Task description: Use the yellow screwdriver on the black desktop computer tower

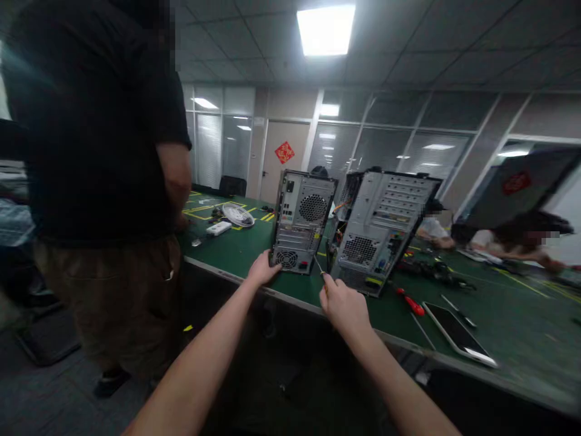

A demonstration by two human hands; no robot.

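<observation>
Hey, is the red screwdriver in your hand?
No, the red screwdriver lies on the green table, while the right hand holds another thin tool.

Through the head view I list: left hand (264,270) against the lower left edge of a smaller computer case (297,233), its rear panel facing me; right hand (345,306) gripping a screwdriver (323,275), shaft pointing at that case's lower right side. Item, a larger computer case (363,242), upright just beside it on the green table (222,245). Item, a red-handled screwdriver (412,303), near a white-framed device (458,334), dark-screened.
</observation>
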